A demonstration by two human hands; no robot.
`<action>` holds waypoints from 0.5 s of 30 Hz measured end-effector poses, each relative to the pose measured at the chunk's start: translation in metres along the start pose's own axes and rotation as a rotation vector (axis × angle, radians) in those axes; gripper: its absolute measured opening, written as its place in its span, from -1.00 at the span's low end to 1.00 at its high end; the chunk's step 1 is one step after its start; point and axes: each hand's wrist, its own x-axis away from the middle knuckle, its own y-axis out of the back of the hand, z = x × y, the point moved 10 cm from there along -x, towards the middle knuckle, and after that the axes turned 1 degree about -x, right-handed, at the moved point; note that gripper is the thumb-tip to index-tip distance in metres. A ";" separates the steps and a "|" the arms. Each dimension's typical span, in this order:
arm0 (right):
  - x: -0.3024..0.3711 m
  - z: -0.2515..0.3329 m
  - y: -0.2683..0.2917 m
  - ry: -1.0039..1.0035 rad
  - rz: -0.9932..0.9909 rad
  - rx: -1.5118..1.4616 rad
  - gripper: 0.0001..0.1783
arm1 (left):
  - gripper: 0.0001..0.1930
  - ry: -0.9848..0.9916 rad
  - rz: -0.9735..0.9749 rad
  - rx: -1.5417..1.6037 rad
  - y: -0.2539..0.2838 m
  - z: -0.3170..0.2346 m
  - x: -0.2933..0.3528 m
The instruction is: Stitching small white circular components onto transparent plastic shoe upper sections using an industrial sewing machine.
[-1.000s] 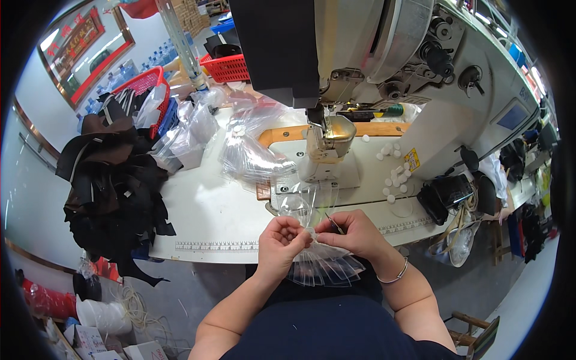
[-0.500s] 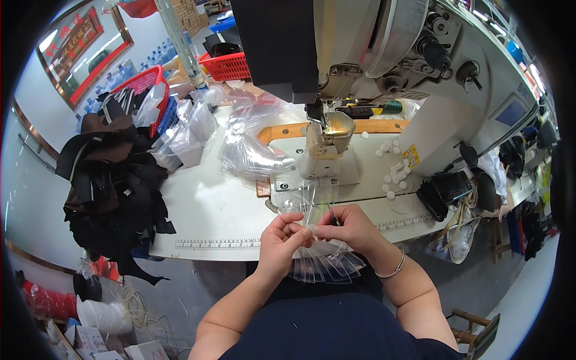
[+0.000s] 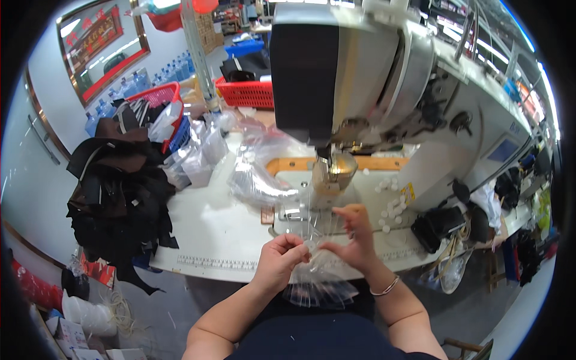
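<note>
Person wears a plain dark navy top (image 3: pixel 318 333), one tiny pale fleck (image 3: pixel 293 338) on the front. Near-black cloth (image 3: pixel 271 307) shows past its front edge, garment type unclear. Forearms (image 3: pixel 237 307) bare, left and right. Slim silver bangle (image 3: pixel 386 289), rounded, shiny, on the right wrist. Left hand (image 3: pixel 279 263) and right hand (image 3: pixel 356 241): bare.

Well left of the left hand (image 3: pixel 278 264): dark fabric pile (image 3: pixel 123 207) | Low and far left of it: white spool (image 3: pixel 90 316) | Far ahead: red basket (image 3: pixel 246 94) | Ahead-left: blue bottles (image 3: pixel 180 67), framed wall panel (image 3: pixel 102 54) | Right of the right hand (image 3: pixel 357 243): black pouch-like item (image 3: pixel 435 231)
</note>
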 end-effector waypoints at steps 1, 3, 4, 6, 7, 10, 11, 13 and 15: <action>-0.009 0.012 -0.004 0.133 -0.001 0.002 -0.41 | -0.93 0.038 0.002 0.022 -0.003 0.000 -0.005; -0.016 0.027 -0.008 0.417 -0.026 0.072 -0.57 | -0.92 0.029 0.062 0.024 -0.013 -0.012 -0.013; -0.021 0.026 0.000 0.433 -0.037 0.083 -0.57 | -0.92 0.015 0.052 -0.012 -0.015 -0.019 -0.017; -0.027 0.062 0.020 0.585 -0.203 0.370 -0.71 | -0.92 -0.085 0.051 -0.178 -0.014 -0.041 -0.015; -0.024 0.072 0.028 0.661 -0.280 0.443 -0.77 | -0.92 -0.120 0.020 -0.288 -0.013 -0.046 -0.015; -0.037 0.074 0.032 0.699 -0.248 0.540 -0.78 | -0.91 -0.063 0.027 -0.302 -0.017 -0.049 -0.032; -0.047 0.063 0.031 0.673 -0.215 0.529 -0.78 | -0.90 0.021 0.042 -0.235 -0.018 -0.043 -0.043; -0.057 0.057 0.034 0.624 -0.187 0.536 -0.73 | -0.89 0.181 0.028 -0.031 -0.015 -0.025 -0.063; -0.071 0.047 0.038 0.574 -0.166 0.562 -0.63 | -0.88 0.263 0.010 0.022 -0.021 -0.024 -0.078</action>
